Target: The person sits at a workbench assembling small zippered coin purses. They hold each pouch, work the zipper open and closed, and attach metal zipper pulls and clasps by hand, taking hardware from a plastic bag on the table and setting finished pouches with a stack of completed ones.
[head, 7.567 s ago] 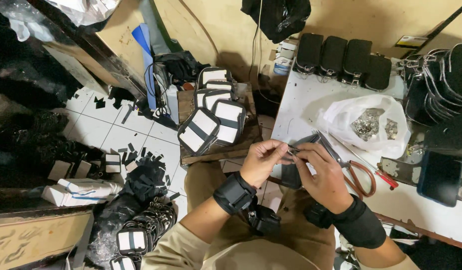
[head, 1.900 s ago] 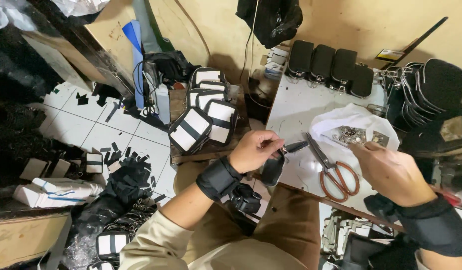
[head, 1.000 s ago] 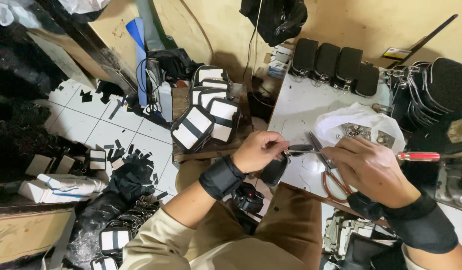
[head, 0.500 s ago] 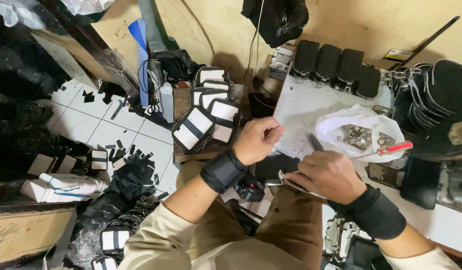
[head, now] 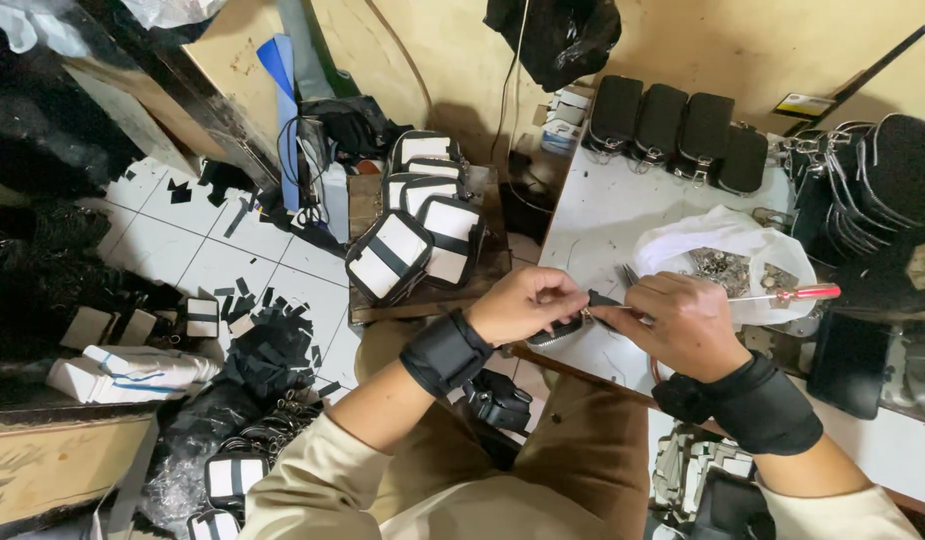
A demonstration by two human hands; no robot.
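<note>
A small dark flat pouch-like piece with a metal fitting is held at the near edge of the white-topped counter, just in front of the white plastic bag of small metal parts. It lies directly between the two hands, its long axis running roughly left to right, so that one end is reached by each hand; neither hand is clearly the nearer.

The left hand is closed around the left end of the piece, fingers curled over its top and thumb tucked beneath, a black wrist wrap being worn behind it. The right hand is also curled nearly shut: the right end of the piece is pinched by its fingertips, and a thin tool with a red handle is gripped in the same hand, the handle pointing away to the right past the plastic bag. Whether the tool's tip touches the piece cannot be told, since it is hidden by the fingers.

Beyond the plastic bag, at the far side of the counter, a row of black rectangular pouches is stood against the wall.
</note>
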